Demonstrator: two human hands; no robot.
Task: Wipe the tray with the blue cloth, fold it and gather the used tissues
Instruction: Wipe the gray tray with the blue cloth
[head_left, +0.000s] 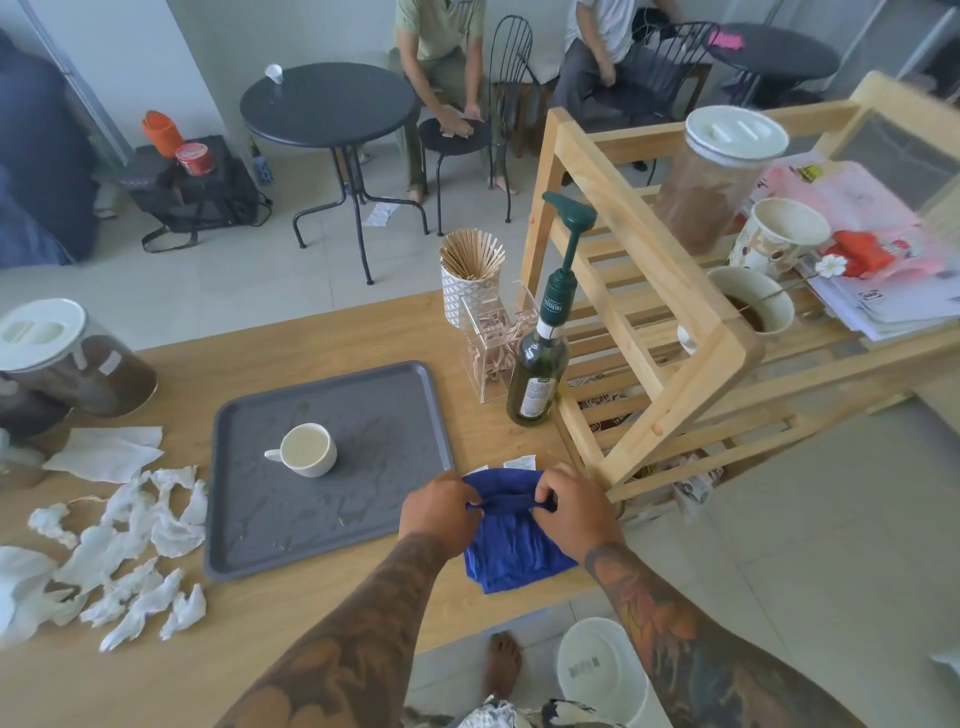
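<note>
**Both hands pinch the blue cloth beside the wet tray**

The blue cloth (511, 540) lies on the wooden bench (291, 618) just right of the tray (332, 551), near the bench's front edge. It is partly folded, with a raised fold running left to right across its upper part; the rest of it spreads toward the person, so its longer side runs from the fold down to the front edge. The left hand (441, 512) grips the left end of that fold with curled fingers, and the right hand (569, 506) pinches the right end in the same way. Both hands are clamped on the fabric.

The grey tray sits flat, its long axis running roughly away from the person and leaning a little to the right. Streaks and drops of liquid show on its surface. A white cup (307, 450) stands upright on it, handle pointing left, with pale liquid inside.

Crumpled used tissues (135, 561) are scattered over the bench left of the tray, apart from it.

Behind the cloth stands a green bottle (540, 374) with a pump top, touching a clear box (491, 353) that holds small sticks or packets. A patterned holder (470, 283) behind the box is full of wooden stirrers. A lidded jar (67, 353) with dark brown contents rests at the bench's left end. On the wooden rack (649, 291) stand another lidded jar (714, 176) of brown powder and two paper cups (779, 234); the nearer holds a brown residue.
</note>
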